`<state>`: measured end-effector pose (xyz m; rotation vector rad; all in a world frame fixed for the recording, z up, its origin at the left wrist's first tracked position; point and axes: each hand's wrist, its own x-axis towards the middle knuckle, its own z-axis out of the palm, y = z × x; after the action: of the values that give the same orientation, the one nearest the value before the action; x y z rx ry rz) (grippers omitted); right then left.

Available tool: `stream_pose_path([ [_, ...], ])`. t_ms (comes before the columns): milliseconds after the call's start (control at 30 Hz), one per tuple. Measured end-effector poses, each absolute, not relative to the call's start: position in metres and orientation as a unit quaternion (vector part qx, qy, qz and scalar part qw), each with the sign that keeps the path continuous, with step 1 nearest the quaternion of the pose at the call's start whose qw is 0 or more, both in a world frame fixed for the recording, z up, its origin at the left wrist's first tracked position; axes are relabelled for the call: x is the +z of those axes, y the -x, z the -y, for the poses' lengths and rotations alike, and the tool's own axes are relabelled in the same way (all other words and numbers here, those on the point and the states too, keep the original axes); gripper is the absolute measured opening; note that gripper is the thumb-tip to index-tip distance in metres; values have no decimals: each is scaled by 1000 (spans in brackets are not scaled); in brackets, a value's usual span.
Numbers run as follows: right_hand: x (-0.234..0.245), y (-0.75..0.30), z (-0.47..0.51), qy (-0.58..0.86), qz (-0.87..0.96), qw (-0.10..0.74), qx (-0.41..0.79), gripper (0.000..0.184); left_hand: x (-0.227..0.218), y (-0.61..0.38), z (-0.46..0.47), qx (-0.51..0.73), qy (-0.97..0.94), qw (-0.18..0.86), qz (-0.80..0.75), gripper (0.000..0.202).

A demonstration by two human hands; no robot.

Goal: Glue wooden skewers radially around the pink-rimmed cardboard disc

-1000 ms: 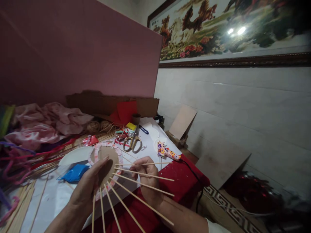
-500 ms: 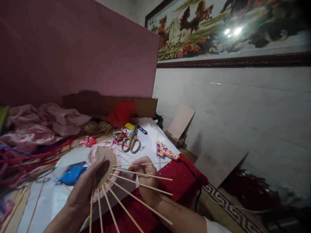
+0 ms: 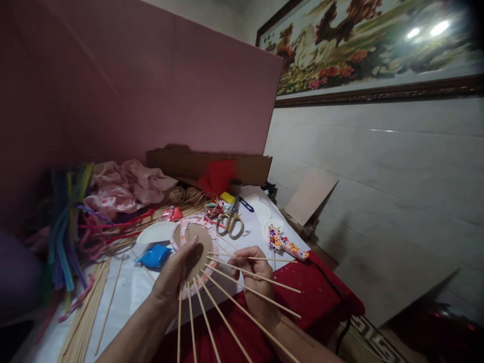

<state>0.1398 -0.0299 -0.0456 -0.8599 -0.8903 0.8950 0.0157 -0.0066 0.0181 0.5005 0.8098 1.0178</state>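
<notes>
My left hand grips a round cardboard disc by its left side, thumb lying on its face. Pink and white fabric edges the disc. Several thin wooden sticks fan out from its lower and right parts, towards me and to the right. My right hand is closed at the disc's right side, thumb and fingertips pinching one of the sticks. Some of its fingers lie behind other sticks. Beyond the disc, scissors with gold handles rest on the white-covered table.
A flowered glue gun with a black cord lies at the right on the table. At the left are a blue packet, loose sticks, pipe cleaners and pink cloth. A red cloth covers the near right edge.
My view has turned left, so the whole scene sits further right and the pipe cleaners show at the left. Both hands keep their hold on the disc and the stick.
</notes>
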Motion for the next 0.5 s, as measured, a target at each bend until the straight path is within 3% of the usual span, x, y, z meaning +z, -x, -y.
stream_pose_path([
  [500, -48, -140, 31, 385, 419, 721, 395, 10, 7, -10, -2, 426, -259, 768, -403, 11],
])
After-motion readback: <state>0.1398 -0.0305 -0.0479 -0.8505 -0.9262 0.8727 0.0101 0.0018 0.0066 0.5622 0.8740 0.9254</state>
